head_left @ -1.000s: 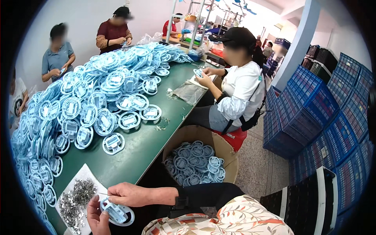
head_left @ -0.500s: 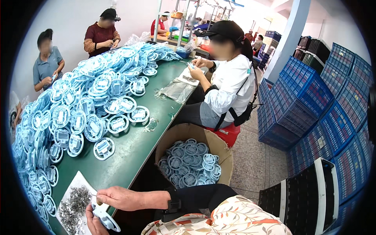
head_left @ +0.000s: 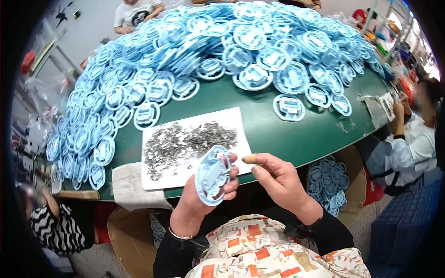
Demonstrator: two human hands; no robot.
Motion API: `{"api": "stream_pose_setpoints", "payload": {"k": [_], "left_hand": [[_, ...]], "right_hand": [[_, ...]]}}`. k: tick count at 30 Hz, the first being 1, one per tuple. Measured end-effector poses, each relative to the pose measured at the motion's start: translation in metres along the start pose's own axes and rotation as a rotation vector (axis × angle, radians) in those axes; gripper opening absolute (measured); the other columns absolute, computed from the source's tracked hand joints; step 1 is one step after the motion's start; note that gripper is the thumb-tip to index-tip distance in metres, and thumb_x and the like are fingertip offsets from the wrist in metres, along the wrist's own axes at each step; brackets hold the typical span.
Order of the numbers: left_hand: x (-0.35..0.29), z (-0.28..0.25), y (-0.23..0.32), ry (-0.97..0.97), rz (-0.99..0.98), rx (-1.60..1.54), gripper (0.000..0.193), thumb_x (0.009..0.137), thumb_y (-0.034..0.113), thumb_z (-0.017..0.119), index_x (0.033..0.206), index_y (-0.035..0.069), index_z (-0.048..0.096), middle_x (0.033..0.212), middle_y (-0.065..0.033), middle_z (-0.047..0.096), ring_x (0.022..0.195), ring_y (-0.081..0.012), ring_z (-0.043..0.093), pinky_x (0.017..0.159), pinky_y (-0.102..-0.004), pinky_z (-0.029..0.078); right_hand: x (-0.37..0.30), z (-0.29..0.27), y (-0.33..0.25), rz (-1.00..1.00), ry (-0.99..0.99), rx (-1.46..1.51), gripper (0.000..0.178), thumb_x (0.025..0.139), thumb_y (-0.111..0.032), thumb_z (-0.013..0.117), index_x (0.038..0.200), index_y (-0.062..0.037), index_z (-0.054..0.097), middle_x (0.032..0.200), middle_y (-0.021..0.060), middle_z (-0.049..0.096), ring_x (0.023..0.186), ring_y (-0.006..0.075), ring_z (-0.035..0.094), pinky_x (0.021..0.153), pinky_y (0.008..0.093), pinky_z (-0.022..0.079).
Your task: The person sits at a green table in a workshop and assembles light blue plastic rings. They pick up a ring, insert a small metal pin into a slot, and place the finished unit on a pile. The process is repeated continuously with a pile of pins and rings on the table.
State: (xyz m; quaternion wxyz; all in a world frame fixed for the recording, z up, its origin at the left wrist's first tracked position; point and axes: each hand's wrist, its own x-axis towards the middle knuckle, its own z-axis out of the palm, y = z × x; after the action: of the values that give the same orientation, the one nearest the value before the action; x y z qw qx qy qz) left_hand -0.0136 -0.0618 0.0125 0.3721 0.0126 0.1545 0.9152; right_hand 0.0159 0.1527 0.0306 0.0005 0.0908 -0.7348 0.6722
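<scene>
Turned from edge-on half a second ago, the light-blue oval plastic part (head_left: 212,176) now faces the right hand (head_left: 278,183), which has drawn away from it. Its place is above the near edge of a white tray (head_left: 234,121), gripped in the left hand (head_left: 189,206) with fingers wrapped around its side. Beside it, the right hand is half curled, thumb and tan-covered index fingertip a narrow gap apart. Small silvery metal pieces (head_left: 167,144) cover much of the tray, which overlaps a pale cloth (head_left: 138,187) on the green table (head_left: 222,97). Beyond spreads a heap of similar blue parts (head_left: 250,38); more fill a cardboard carton (head_left: 356,185) to the right, near a seated co-worker in white (head_left: 419,141).
</scene>
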Motion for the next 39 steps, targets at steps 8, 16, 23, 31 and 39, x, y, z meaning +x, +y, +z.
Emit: {"api": "stream_pose_setpoints", "payload": {"k": [8,16,23,31,39], "left_hand": [[-0.005,-0.012,-0.007,0.020,0.045,0.022,0.049,0.106,0.027,0.044,0.145,-0.003,0.043,0.107,-0.0135,0.061,0.079,-0.0199,0.055,0.067,-0.0325,0.050],[0.009,-0.007,-0.007,0.035,0.099,0.152,0.050,0.107,0.026,0.046,0.146,-0.006,0.042,0.110,-0.0119,0.061,0.078,-0.0156,0.060,0.068,-0.0277,0.051],[-0.008,-0.030,0.000,0.405,0.360,0.906,0.034,0.101,0.016,0.061,0.128,-0.004,0.058,0.121,-0.0171,0.064,0.104,-0.0251,0.065,0.089,-0.0372,0.055],[0.007,-0.024,-0.019,0.196,0.692,1.482,0.046,0.108,0.028,0.045,0.134,-0.009,0.052,0.128,-0.0258,0.058,0.111,-0.0356,0.063,0.090,-0.0398,0.055],[0.002,0.049,-0.007,0.340,0.255,1.506,0.029,0.101,0.011,0.052,0.120,-0.005,0.067,0.122,-0.0219,0.065,0.112,-0.0295,0.062,0.101,-0.0400,0.046]], "right_hand": [[0.003,0.023,-0.001,-0.192,-0.104,-0.142,0.037,0.096,0.001,0.060,0.133,-0.0012,0.063,0.084,0.0096,0.073,0.071,0.0085,0.068,0.063,0.0248,0.053],[0.004,0.029,0.007,-0.369,-0.169,-0.402,0.045,0.086,-0.007,0.071,0.131,-0.0083,0.066,0.078,0.0111,0.070,0.069,0.0279,0.070,0.061,0.0373,0.056],[0.001,0.020,-0.007,-0.288,-0.139,0.104,0.049,0.088,-0.016,0.074,0.132,-0.0024,0.058,0.079,0.0066,0.064,0.067,0.0177,0.061,0.063,0.0318,0.049],[-0.013,-0.023,-0.012,-0.206,0.063,0.071,0.023,0.092,-0.019,0.064,0.104,0.0006,0.059,0.067,0.0076,0.058,0.059,0.0142,0.054,0.057,0.0321,0.045],[-0.007,-0.046,-0.019,-0.101,-0.245,0.045,0.019,0.090,-0.016,0.063,0.085,0.0029,0.061,0.064,0.0069,0.056,0.061,0.0124,0.051,0.055,0.0316,0.040]]}}
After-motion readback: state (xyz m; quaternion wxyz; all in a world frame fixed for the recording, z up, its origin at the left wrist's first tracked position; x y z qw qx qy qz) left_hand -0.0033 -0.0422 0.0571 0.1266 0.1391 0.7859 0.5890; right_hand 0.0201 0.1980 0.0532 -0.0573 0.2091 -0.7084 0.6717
